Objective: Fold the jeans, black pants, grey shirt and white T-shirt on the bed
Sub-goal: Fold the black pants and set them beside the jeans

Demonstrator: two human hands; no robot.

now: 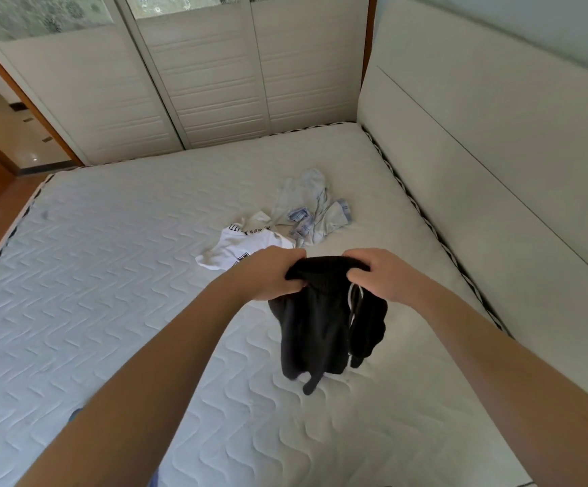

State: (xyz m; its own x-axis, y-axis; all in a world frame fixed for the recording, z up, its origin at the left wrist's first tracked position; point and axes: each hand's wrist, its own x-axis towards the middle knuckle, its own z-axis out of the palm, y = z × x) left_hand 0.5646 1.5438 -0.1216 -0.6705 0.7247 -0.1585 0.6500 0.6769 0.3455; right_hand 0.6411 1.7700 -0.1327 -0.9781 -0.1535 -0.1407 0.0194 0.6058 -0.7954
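Black pants [324,332] hang lengthwise below both hands, left hand [268,275] and right hand [380,275] each pinching the waistband (legs trail toward the person).

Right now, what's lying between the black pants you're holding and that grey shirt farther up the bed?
Head view: only bare mattress separates the black pants from the grey shirt; the white T-shirt lies off to the left.

Matt black knit-looking cloth forms the black pants [324,332], with a white cord. The mattress [110,275] is quilted off-white fabric; the headboard [478,163] appears smooth, possibly leatherette.
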